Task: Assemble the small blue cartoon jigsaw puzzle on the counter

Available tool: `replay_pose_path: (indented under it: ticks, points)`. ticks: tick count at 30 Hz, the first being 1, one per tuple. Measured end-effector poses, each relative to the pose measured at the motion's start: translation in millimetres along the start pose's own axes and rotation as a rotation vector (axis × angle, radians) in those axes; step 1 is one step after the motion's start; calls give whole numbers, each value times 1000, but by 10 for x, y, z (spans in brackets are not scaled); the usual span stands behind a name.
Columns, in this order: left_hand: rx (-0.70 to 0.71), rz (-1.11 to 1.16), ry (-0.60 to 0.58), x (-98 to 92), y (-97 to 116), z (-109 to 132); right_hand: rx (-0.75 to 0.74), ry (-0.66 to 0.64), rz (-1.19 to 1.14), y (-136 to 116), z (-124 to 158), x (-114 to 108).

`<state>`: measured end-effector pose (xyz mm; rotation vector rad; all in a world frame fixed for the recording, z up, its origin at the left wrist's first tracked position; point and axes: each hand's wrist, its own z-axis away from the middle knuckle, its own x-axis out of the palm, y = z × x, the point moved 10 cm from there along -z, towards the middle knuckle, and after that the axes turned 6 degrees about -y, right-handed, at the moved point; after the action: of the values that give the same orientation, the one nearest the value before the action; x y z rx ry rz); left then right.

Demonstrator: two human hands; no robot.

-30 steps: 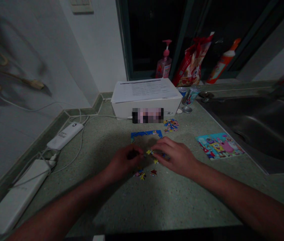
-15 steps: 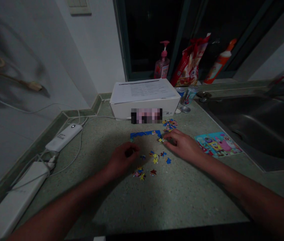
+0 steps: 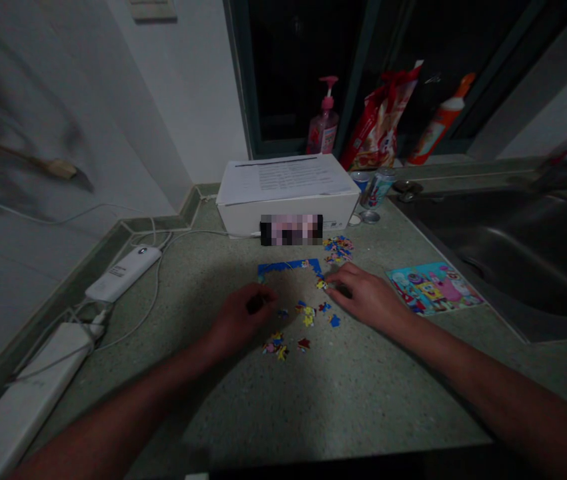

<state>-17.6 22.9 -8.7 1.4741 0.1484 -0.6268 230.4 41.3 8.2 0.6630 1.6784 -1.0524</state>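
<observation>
A strip of joined blue jigsaw pieces (image 3: 283,265) forms a top edge and a short right side on the counter. My right hand (image 3: 366,293) has its thumb and fingertips closed at a yellow puzzle piece (image 3: 321,284), at the lower end of that right side. At the strip's lower left, my left hand (image 3: 243,317) is curled, thumb and fingers together; whatever they may hold is hidden. Between the hands lie loose yellow pieces (image 3: 307,315) and a blue piece (image 3: 334,321). Closer to me are a mixed cluster (image 3: 276,347) and a brown piece (image 3: 303,344).
A heap of pieces (image 3: 338,249) lies before a white box (image 3: 288,190). To the right are a cartoon picture card (image 3: 433,288), a can (image 3: 378,189) and a metal sink (image 3: 513,253). A power bank (image 3: 123,273), cables and a white power strip (image 3: 38,393) lie left.
The view has shifted slightly. My right thumb and fingers stay at the yellow puzzle piece, with little visible movement; my left hand keeps its curled pose.
</observation>
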Motion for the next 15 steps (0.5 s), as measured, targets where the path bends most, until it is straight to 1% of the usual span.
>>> replay_pose_path:
  ticks: [15]
  points:
    - [19, 22, -17, 13, 51, 12, -4, 9, 70, -48, 13, -37]
